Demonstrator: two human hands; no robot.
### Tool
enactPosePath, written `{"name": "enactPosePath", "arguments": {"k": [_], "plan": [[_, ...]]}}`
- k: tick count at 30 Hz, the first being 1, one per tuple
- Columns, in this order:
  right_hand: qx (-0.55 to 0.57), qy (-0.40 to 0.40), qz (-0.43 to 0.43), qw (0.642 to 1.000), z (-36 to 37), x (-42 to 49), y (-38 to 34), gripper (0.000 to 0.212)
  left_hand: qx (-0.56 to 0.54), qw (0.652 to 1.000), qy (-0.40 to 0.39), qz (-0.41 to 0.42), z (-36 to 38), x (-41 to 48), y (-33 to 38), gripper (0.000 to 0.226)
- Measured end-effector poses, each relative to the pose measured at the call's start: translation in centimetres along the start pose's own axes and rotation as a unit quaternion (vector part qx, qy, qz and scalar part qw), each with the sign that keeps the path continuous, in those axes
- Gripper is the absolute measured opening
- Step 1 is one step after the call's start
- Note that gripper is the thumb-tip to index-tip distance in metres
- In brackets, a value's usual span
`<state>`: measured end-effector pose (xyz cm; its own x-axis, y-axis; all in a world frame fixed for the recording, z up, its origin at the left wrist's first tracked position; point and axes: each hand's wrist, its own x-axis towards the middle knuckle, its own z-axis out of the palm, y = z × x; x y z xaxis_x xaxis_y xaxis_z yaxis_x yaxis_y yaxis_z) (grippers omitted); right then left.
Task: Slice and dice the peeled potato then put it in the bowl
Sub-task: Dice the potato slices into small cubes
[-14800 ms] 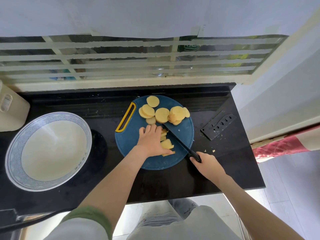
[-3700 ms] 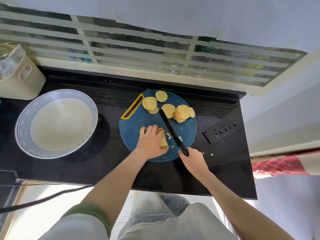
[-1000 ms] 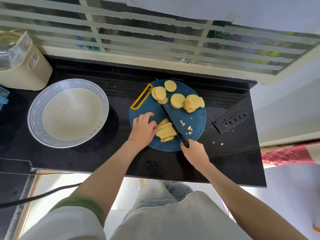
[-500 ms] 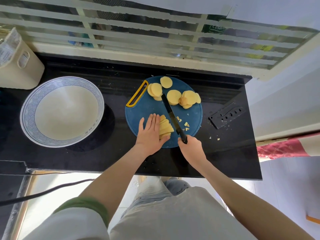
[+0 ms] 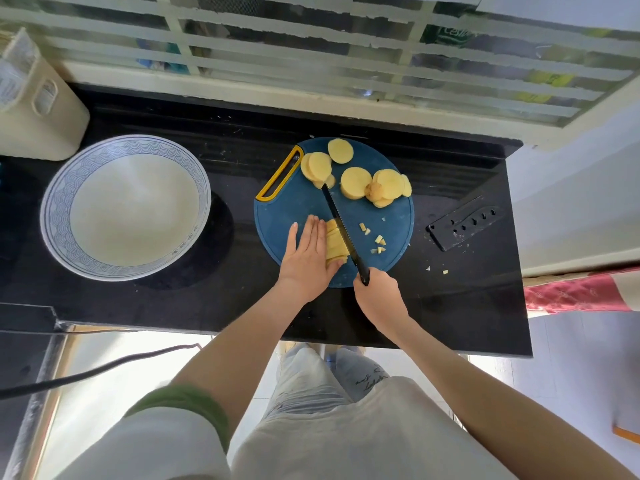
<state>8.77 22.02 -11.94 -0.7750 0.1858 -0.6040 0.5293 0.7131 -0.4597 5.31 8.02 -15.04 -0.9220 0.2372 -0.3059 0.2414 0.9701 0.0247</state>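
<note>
On the black counter [image 5: 450, 306] in front of you, the round blue cutting board [image 5: 294, 209] with its yellow handle slot carries nearly all of the potato. Your left hand [image 5: 308, 254] lies flat on the board, fingers straight and together. It presses against the left side of a small stack of potato strips [image 5: 335, 244] at the near middle of the board. Your right hand [image 5: 379, 292] has its fingers curled round the black handle of the knife [image 5: 341, 230] at the board's near edge. The blade runs away from you along the right side of the stack (so the strips sit between your palm and the steel). Its tip reaches up near the round potato slices [image 5: 355, 181], which lie overlapping in loose groups across the far half of the board.

To the right of the blade, a few small diced bits [image 5: 379, 240] are scattered on the blue surface. A couple of crumbs [image 5: 445, 271] lie off the board on the counter. Further right the black knife sheath [image 5: 464, 223] lies at an angle, well apart from the board.

The wide bowl [image 5: 57, 209], white inside with a blue patterned rim, stands on the counter to the left of the board, near it but not touching. Behind the bowl, at the far left, a cream container [image 5: 38, 116] stands against the window grille [image 5: 311, 46].
</note>
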Motion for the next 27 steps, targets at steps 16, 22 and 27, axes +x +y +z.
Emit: {"name": "enactPosePath", "arguments": {"k": [16, 22, 27], "plan": [[-0.038, -0.018, -0.003, 0.999, 0.2, 1.0, 0.1, 0.014, -0.009, 1.0, 0.003, 0.003, 0.3, 0.1, -0.1, 0.076], [-0.04, -0.028, -0.001, 0.999, 0.0, 1.6, 0.0, 0.015, -0.004, 1.0, 0.005, 0.004, 0.4, 0.1, -0.1, 0.076], [-0.052, -0.032, -0.007, 0.998, -0.4, 1.6, -0.2, 0.016, -0.002, 1.0, -0.001, -0.003, 0.5, 0.0, 0.0, 0.076]]}}
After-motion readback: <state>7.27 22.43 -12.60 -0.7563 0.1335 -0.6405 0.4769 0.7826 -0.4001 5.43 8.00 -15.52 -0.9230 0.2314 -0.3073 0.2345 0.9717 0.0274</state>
